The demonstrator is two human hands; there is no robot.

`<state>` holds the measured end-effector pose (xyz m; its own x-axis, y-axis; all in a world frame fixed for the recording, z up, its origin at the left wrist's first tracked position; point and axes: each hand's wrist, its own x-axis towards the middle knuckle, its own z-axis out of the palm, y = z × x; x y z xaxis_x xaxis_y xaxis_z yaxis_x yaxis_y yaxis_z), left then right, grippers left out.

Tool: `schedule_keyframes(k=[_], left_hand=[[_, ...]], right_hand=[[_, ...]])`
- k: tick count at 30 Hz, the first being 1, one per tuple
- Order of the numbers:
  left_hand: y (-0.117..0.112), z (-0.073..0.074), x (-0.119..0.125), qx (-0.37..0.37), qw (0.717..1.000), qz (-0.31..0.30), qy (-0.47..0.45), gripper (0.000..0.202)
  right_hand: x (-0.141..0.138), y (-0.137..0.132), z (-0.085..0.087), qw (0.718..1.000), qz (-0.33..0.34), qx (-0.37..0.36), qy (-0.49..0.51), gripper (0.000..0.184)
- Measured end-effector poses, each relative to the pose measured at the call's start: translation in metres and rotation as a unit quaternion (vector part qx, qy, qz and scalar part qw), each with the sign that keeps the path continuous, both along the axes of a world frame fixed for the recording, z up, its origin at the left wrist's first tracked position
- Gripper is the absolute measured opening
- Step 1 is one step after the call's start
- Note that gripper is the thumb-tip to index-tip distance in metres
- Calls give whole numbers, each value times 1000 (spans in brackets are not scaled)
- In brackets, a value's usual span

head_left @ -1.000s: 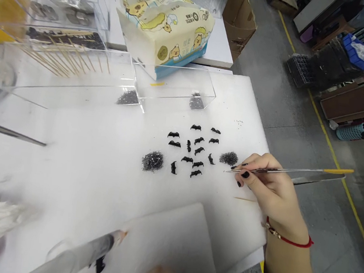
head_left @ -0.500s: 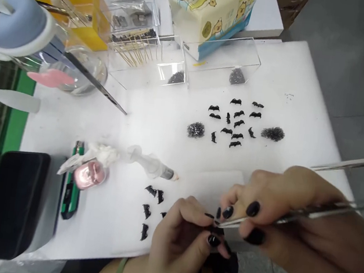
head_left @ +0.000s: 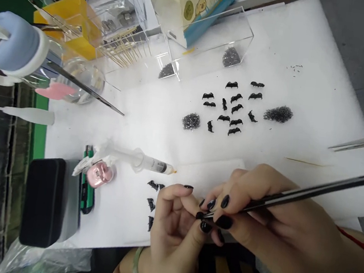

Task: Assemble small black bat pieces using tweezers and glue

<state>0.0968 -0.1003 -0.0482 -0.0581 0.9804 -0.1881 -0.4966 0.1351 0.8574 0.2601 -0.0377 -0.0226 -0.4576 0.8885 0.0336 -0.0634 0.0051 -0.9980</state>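
Note:
My right hand (head_left: 267,222) is closed around black tweezers (head_left: 311,188), their tips pointing down and left at my left fingers. My left hand (head_left: 176,237) is half curled, palm up, with thumb and a finger meeting at the tips and the index finger lifted away. Whatever lies between those fingers is tiny, dark and mostly hidden. Left of that hand sit several small black bat-shaped pieces (head_left: 151,203). A larger group of black bat-shaped pieces (head_left: 237,108) lies farther up the white foam surface, between two piles of tiny dark glittering beads (head_left: 191,121).
A syringe (head_left: 155,164) lies near my left hand, beside a pink case (head_left: 99,174) and green cutter (head_left: 86,195). Tweezers (head_left: 363,141) and a thin stick (head_left: 305,162) are at right. Clear boxes (head_left: 213,43), a wipes pack (head_left: 197,14) and a blue-lidded bottle (head_left: 10,44) stand behind.
My left index finger has lifted away from the tweezer tips. The right hand's tweezers now show a steeper slant. The whole view has shifted and turned a little.

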Motion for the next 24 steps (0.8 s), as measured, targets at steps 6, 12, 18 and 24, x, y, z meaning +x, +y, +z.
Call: schedule_keyframes(k=[6, 12, 18, 24], left_hand=[[-1, 0, -4, -7, 1000, -14, 3, 32], [0, 3, -4, -21, 1000, -20, -6, 32], [-1, 4, -4, -25, 1000, -11, 4, 34], [-1, 1, -4, -11, 1000, -8, -5, 34]], right_hand=[[-4, 7, 6, 997, 13, -37, 62, 29], [-5, 5, 5, 998, 9, -42, 36, 25], [-6, 4, 3, 998, 10, -46, 39, 22], [-5, 3, 4, 1000, 4, -16, 12, 24]])
